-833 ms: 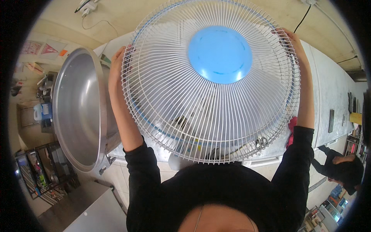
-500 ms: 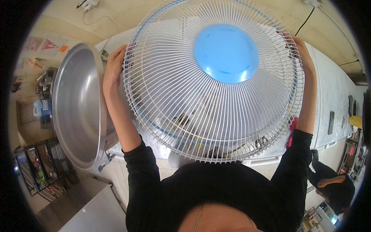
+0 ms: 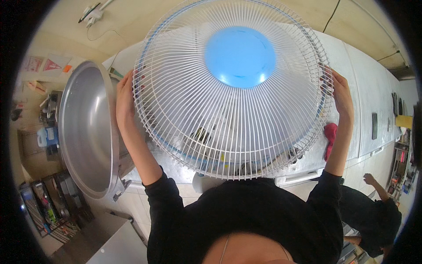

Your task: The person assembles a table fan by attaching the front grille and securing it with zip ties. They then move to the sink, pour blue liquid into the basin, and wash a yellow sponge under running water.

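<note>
Stretching wide, the pale table lies (image 3: 367, 99) under the big round fan cage (image 3: 235, 105), which sits right in front of the person, between both hands. It is round, so no side is longer, and I can't tell if it touches the table. A big metal bowl (image 3: 90, 127) stands just left of the left hand (image 3: 126, 97). That hand grips the cage's left edge; the right hand (image 3: 340, 92) grips the right edge, so neither is nearer. The blue cap (image 3: 240, 57) sits toward the far edge. A red cloth (image 3: 329, 136) lies near the right arm.
</note>
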{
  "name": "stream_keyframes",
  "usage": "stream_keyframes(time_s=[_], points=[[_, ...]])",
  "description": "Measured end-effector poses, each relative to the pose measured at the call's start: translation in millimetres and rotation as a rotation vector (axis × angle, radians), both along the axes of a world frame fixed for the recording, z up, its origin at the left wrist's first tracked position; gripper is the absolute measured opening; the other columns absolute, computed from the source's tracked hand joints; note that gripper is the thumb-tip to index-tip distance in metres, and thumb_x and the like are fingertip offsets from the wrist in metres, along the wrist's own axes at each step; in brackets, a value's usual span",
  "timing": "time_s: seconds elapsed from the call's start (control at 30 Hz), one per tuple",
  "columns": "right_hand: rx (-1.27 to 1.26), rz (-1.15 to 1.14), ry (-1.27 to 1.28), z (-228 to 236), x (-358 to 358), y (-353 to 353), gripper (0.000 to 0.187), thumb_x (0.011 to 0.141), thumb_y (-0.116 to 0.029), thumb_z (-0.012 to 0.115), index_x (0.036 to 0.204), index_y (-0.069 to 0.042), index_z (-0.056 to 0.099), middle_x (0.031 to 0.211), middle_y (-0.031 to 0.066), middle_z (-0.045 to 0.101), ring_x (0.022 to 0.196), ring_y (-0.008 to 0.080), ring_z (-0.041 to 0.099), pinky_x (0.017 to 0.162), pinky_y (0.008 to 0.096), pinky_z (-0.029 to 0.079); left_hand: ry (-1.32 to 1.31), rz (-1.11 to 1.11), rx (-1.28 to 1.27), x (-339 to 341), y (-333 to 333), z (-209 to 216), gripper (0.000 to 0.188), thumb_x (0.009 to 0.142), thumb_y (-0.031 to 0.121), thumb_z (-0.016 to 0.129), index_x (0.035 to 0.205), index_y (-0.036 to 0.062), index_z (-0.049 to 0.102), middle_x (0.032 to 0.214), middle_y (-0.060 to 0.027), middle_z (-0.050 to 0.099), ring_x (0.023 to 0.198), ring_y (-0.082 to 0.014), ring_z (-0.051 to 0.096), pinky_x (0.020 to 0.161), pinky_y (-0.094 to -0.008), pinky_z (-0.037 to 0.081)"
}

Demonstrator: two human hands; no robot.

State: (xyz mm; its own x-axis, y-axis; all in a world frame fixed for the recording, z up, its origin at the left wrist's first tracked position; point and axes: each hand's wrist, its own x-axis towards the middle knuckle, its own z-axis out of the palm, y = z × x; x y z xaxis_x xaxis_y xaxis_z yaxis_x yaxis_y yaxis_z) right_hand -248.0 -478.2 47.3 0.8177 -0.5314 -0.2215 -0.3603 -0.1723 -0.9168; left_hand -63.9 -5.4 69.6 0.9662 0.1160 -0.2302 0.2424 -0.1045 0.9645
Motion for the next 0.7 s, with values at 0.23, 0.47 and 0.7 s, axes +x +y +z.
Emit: stream_keyframes(time_s=[0.23, 0.47, 0.7], points=[[0.029, 0.051, -0.045, -2.6, -0.6, -5.6, 0.034, 0.093, -0.023, 0.050, 0.116, -0.001, 0.059, 0.084, 0.0012, 0.061, 0.070, 0.0076, 0.053, 0.063, 0.0235, 0.048, -0.079, -0.108, 0.092, -10.6, 12.1, 0.6, 0.030, 0.094, 0.022, 0.048, 0.111, -0.0003, 0.058, 0.089, -0.0008, 0.059, 0.077, -0.0070, 0.053, 0.068, -0.0209, 0.042], [-0.012, 0.034, -0.028, 2.7, -21.1, 12.5, 0.035, 0.094, -0.023, 0.047, 0.118, 0.000, 0.057, 0.087, 0.0004, 0.061, 0.071, 0.0069, 0.054, 0.062, 0.0215, 0.045, -0.002, -0.048, 0.105, -51.4, 34.6, -17.6, 0.041, 0.094, 0.021, 0.046, 0.129, 0.0001, 0.045, 0.113, -0.0109, 0.057, 0.097, -0.0161, 0.057, 0.082, -0.0273, 0.046], [0.177, -0.019, -0.033, 14.3, -75.1, 52.9, 0.046, 0.090, -0.025, 0.054, 0.124, 0.005, 0.049, 0.100, 0.0127, 0.062, 0.080, 0.0152, 0.060, 0.069, 0.0294, 0.052, 0.131, -0.115, -0.114, -109.4, 42.8, -16.0, 0.045, 0.094, 0.015, 0.044, 0.136, 0.0012, 0.035, 0.122, -0.0139, 0.053, 0.102, -0.0226, 0.057, 0.077, -0.0368, 0.052]])
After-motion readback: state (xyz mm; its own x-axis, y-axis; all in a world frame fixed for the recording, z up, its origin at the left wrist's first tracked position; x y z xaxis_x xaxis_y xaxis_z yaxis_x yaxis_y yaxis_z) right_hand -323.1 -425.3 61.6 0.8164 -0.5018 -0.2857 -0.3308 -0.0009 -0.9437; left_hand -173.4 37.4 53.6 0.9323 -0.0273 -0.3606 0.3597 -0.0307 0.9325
